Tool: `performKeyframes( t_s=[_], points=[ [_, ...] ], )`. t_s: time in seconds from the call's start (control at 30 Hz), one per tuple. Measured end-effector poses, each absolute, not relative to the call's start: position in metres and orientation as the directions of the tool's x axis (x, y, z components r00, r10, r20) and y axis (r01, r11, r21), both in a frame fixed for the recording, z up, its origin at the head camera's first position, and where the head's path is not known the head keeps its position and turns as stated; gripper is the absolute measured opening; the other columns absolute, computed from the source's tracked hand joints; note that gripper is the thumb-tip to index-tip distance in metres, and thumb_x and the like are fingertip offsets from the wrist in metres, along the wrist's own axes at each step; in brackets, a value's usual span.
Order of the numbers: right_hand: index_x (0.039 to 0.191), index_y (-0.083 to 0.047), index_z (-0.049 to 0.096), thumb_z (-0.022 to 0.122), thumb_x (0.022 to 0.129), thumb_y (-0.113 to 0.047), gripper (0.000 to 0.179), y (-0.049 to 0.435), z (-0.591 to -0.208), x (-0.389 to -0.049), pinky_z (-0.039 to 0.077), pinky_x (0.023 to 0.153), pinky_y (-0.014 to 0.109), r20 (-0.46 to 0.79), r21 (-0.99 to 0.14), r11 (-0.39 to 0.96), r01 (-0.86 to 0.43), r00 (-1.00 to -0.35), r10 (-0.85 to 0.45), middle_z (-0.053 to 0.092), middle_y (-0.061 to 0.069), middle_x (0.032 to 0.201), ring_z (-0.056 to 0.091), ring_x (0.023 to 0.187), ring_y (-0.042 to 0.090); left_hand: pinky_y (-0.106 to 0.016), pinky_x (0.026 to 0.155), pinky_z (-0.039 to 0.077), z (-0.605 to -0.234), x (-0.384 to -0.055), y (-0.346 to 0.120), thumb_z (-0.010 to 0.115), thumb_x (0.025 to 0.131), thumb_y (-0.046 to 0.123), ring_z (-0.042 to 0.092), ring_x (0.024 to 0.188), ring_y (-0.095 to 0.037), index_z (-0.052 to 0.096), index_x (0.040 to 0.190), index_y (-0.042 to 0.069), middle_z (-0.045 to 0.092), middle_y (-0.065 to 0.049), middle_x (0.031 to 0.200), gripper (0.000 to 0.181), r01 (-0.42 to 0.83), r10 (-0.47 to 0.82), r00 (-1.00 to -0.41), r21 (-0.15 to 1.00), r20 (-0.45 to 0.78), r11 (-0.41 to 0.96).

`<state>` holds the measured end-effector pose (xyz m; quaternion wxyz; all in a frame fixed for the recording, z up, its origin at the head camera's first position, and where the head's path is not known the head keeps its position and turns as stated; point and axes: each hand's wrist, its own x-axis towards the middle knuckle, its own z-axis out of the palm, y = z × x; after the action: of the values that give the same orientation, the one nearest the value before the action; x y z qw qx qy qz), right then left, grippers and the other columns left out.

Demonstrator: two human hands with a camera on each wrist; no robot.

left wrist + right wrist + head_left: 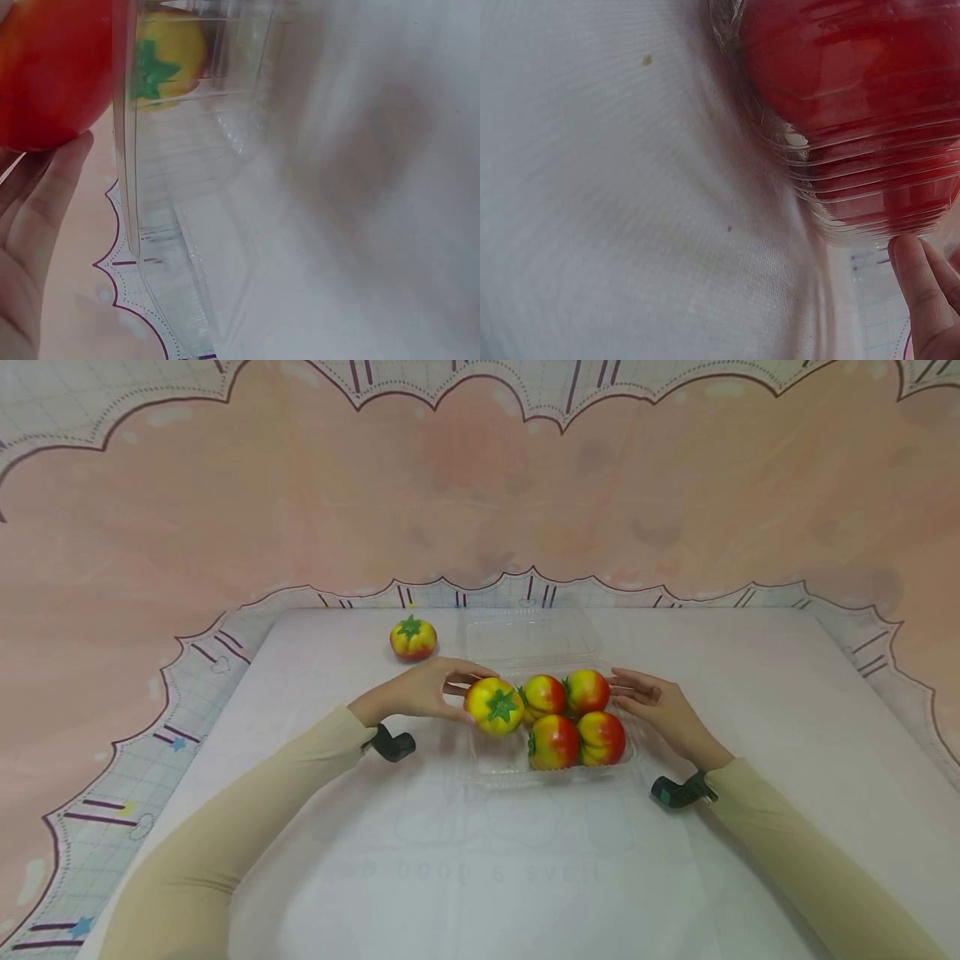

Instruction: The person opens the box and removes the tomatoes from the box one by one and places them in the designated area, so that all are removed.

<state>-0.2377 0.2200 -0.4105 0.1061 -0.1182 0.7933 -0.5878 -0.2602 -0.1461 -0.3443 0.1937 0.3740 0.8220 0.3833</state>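
My left hand (427,687) grips a red-and-yellow tomato (495,707) with a green star-shaped top, holding it over the left end of a clear plastic box (498,768). In the left wrist view the held tomato (56,71) shows its red side just outside the box's clear wall. Several similar tomatoes (555,742) sit in the right part of the box. Beside the box's right end is my right hand (660,706), its fingers extended. One fingertip (909,251) touches the ribbed clear wall in the right wrist view.
Another tomato (413,638) lies on the white-covered table (337,852), left of and behind the box. The box's clear lid (531,637) lies folded back behind it. Scalloped patterned cloth (480,502) hangs beyond the far table edge.
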Motion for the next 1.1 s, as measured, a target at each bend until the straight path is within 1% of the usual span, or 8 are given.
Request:
performKeyframes(
  t_s=[0.3, 0.53, 0.87, 1.1],
  points=[
    [0.142, -0.002, 0.038, 0.058, 0.094, -0.018, 0.055, 0.220, -0.412, -0.238, 0.045, 0.094, 0.022, -0.036, -0.956, 0.289, -0.058, -0.950, -0.310, 0.045, 0.027, 0.139, 0.058, 0.096, -0.014, -0.038, 0.098, 0.050, -0.349, -0.261, -0.155, 0.077, 0.077, 0.011, 0.051, 0.126, -0.031, 0.048, 0.134, 0.001, 0.053, -0.016, 0.136, 0.065, 0.468, 0.689, -0.722, 0.774, 0.057, 0.427],
    [0.142, -0.003, 0.037, 0.057, 0.094, -0.017, 0.054, 0.220, -0.411, -0.237, 0.044, 0.095, 0.023, -0.036, -0.956, 0.289, -0.059, -0.949, -0.314, 0.045, 0.026, 0.139, 0.058, 0.097, -0.014, -0.042, 0.098, 0.049, -0.346, -0.259, -0.160, 0.078, 0.076, 0.011, 0.049, 0.128, -0.031, 0.049, 0.134, 0.002, 0.052, -0.015, 0.138, 0.066, 0.445, 0.627, -0.773, 0.786, 0.095, 0.430],
    [0.142, -0.002, 0.037, 0.057, 0.094, -0.017, 0.055, 0.219, -0.409, -0.237, 0.045, 0.094, 0.020, -0.034, -0.953, 0.297, -0.064, -0.948, -0.316, 0.046, 0.026, 0.139, 0.058, 0.096, -0.014, -0.040, 0.102, 0.047, -0.346, -0.262, -0.172, 0.077, 0.077, 0.011, 0.051, 0.126, -0.031, 0.047, 0.135, 0.001, 0.051, -0.016, 0.137, 0.066, 0.429, 0.555, -0.820, 0.791, 0.138, 0.436],
    [0.143, -0.002, 0.036, 0.058, 0.093, -0.019, 0.056, 0.220, -0.409, -0.237, 0.045, 0.093, 0.019, -0.032, -0.950, 0.304, -0.070, -0.948, -0.316, 0.046, 0.025, 0.139, 0.057, 0.096, -0.014, -0.037, 0.101, 0.046, -0.342, -0.262, -0.182, 0.076, 0.077, 0.006, 0.053, 0.123, -0.032, 0.048, 0.134, -0.002, 0.051, -0.018, 0.137, 0.063, 0.418, 0.497, -0.850, 0.795, 0.171, 0.441]
  ],
)
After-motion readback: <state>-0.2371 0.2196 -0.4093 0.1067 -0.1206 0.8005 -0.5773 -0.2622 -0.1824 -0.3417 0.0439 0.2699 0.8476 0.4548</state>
